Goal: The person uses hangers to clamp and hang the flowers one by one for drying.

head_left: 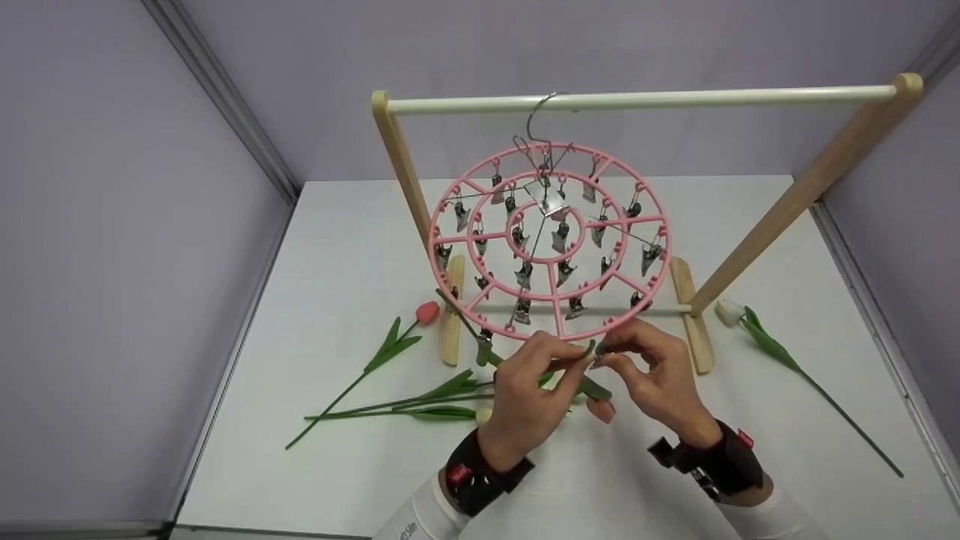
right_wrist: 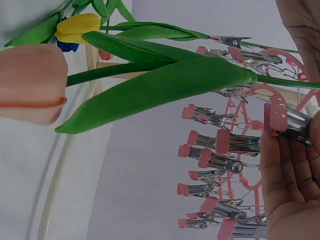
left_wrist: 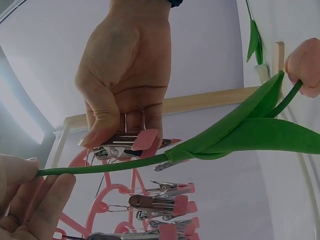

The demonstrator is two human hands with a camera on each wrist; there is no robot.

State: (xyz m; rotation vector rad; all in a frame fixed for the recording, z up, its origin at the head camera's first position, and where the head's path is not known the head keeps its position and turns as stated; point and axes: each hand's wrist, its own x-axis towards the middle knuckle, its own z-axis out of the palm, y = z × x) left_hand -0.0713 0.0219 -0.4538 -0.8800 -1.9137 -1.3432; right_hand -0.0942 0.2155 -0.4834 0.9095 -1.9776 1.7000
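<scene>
My left hand (head_left: 525, 397) pinches the green stem (left_wrist: 105, 169) of a pink tulip (right_wrist: 32, 84); its head (head_left: 601, 409) hangs below my hands in the head view. My right hand (head_left: 660, 375) pinches a metal clip with pink tips (right_wrist: 278, 117) at the near edge of the round pink hanger (head_left: 556, 319). In the left wrist view, the stem crosses just beside that clip (left_wrist: 122, 145), and whether they touch I cannot tell. Another clip (head_left: 485, 339) at the hanger's near left holds a second flower's stem.
The hanger hangs from the white rail (head_left: 675, 97) of a wooden stand (head_left: 780, 210), with several clips dangling. On the white table lie a red tulip (head_left: 427, 312) at left, a white tulip (head_left: 730, 312) at right and several stems by my left hand.
</scene>
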